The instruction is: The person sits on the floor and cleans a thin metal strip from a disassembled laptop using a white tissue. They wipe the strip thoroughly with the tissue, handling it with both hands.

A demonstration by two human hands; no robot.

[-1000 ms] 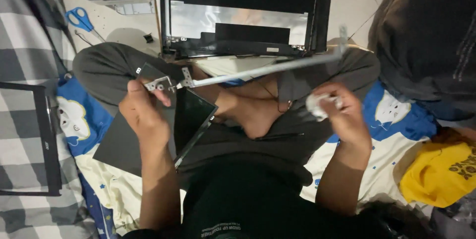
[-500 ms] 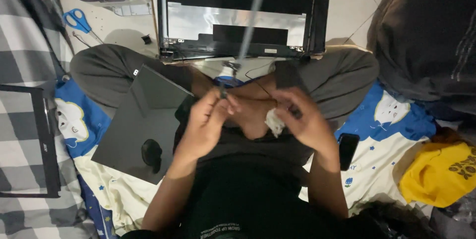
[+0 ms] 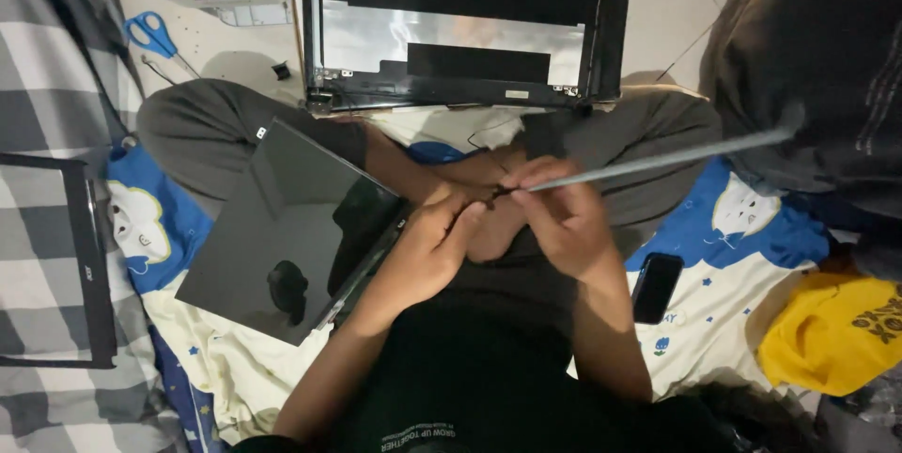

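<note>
Long, thin grey metal strip (image 3: pixel 658 159), flat and narrow like a laptop screen bracket, held over the lap of a person seated cross-legged on the floor. Near end pinched at the middle of the frame, far end slanting up and out to the right, unsupported, above the knee. Right hand (image 3: pixel 561 213) clamped on the near end, fingers curled over it. Left hand (image 3: pixel 434 244) closed, fingertips pressed to the same end, apparently on a small dark part there, too small to make out.

Just left of the hands, a flat dark rectangular display panel (image 3: pixel 282 237) with a glossy face, propped tilted on the left thigh, one corner close to the left wrist. Ahead of the knees, an opened black laptop lid shell (image 3: pixel 470 30) with silvery foil lining, thin wires trailing from its hinge edge toward the lap. On the right, a black smartphone (image 3: pixel 656 287) face up on a blue and white cartoon-print sheet (image 3: pixel 742 227); beyond it a yellow cloth (image 3: pixel 832 331). Far left, a black plastic screen bezel (image 3: pixel 89 256) on checked grey fabric, and blue-handled scissors (image 3: pixel 150 35) on the pale floor.

Likely risks: free end swinging and striking the lid shell; strip bending under a hard twist; small part slipping from the fingertips and vanishing into the bedding; elbow or wrist nudging the tilted panel off the thigh, scratching or cracking its face; trailing wires snagged by the hands.
</note>
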